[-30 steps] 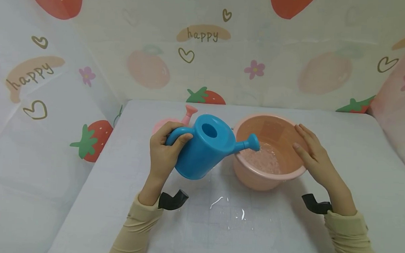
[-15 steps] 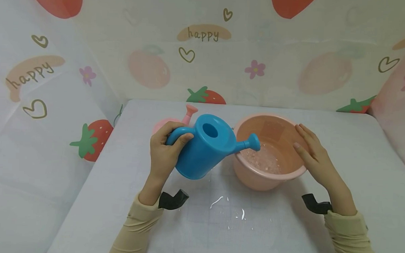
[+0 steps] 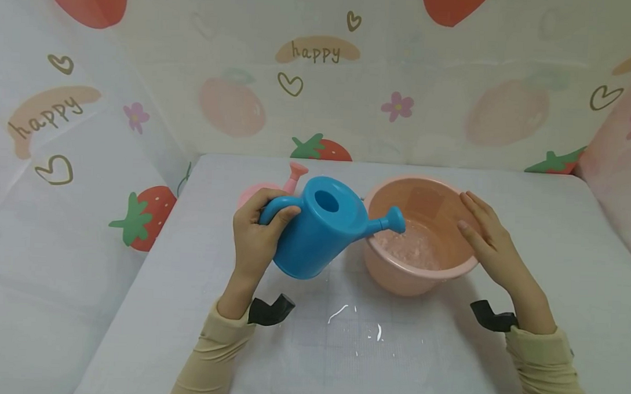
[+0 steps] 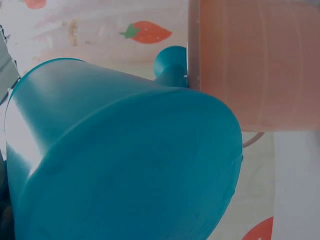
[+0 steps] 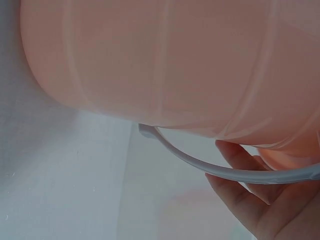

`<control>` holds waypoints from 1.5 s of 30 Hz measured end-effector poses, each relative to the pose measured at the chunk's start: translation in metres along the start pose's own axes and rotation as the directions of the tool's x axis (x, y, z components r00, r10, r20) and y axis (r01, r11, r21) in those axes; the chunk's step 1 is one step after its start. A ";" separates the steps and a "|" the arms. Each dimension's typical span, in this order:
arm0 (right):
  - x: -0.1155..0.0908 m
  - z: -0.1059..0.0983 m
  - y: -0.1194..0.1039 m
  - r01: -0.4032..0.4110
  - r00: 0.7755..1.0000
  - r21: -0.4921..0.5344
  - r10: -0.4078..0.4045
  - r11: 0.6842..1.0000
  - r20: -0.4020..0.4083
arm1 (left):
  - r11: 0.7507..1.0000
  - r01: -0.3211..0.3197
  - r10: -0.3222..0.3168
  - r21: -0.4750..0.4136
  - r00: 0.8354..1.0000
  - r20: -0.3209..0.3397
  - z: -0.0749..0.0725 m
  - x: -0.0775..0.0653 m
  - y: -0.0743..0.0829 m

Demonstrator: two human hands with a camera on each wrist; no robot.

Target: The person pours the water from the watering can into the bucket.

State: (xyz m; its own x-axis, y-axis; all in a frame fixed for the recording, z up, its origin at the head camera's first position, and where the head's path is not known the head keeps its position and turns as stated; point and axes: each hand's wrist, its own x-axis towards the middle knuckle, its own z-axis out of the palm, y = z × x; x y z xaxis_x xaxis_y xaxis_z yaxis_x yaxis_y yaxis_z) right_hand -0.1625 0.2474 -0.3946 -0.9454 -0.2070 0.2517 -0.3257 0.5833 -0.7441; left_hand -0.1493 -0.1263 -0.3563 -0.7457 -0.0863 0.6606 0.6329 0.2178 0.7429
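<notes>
My left hand (image 3: 255, 232) grips the handle of a blue watering can (image 3: 316, 240), thumb on top of the handle. The can leans right, its spout head (image 3: 395, 219) over the inside of a pink bucket (image 3: 401, 281). Rippled water (image 3: 410, 246) lies in the bottom of that bucket. On the bucket's right side rests my right hand (image 3: 488, 238), fingers mostly straight at the rim. Seen from the right wrist, the fingers (image 5: 240, 155) are beside the outer wall, near a pale curved bail handle (image 5: 240, 175). In the left wrist view, the can's base (image 4: 135, 170) hides most of the left hand.
A pink watering can (image 3: 297, 172) stands behind the blue one, partly hidden by it and my left hand. Water spots (image 3: 378, 332) shine on the white table cover (image 3: 330, 365). A printed sheet (image 3: 432, 131) rises along the table's back edge.
Both hands, the blue watering can and the bucket keep nearly the same places. The ripples on the water in the bucket have shifted.
</notes>
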 end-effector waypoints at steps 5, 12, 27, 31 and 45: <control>0.001 0.000 0.000 0.004 1.000 0.001 -0.004 1.000 -0.010 | 1.000 -0.007 0.007 0.002 1.000 -0.015 0.001 0.000 -0.001; 0.001 0.001 0.000 0.010 1.000 0.002 -0.010 1.000 -0.016 | 1.000 -0.019 0.019 0.002 0.999 -0.037 0.002 0.001 0.001; 0.000 0.001 0.000 0.002 1.000 0.001 -0.002 1.000 -0.014 | 0.996 -0.066 0.062 -0.065 0.996 -0.059 0.001 0.001 -0.002; 0.000 0.001 0.000 0.001 1.000 -0.006 -0.001 1.000 -0.014 | 0.994 -0.064 0.060 -0.088 0.997 -0.056 0.001 0.001 -0.001; 0.000 0.000 0.000 -0.010 1.000 -0.008 0.010 1.000 -0.004 | 0.990 -0.129 0.127 -0.056 0.991 -0.036 0.003 0.001 -0.003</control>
State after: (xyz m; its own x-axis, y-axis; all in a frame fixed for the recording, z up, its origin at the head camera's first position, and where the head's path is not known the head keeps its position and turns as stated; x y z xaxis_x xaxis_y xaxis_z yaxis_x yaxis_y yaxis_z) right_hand -0.1623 0.2472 -0.3944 -0.9486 -0.1979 0.2470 -0.3165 0.5917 -0.7414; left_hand -0.1524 -0.1245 -0.3581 -0.6510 -0.0930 0.7534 0.7347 0.1723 0.6561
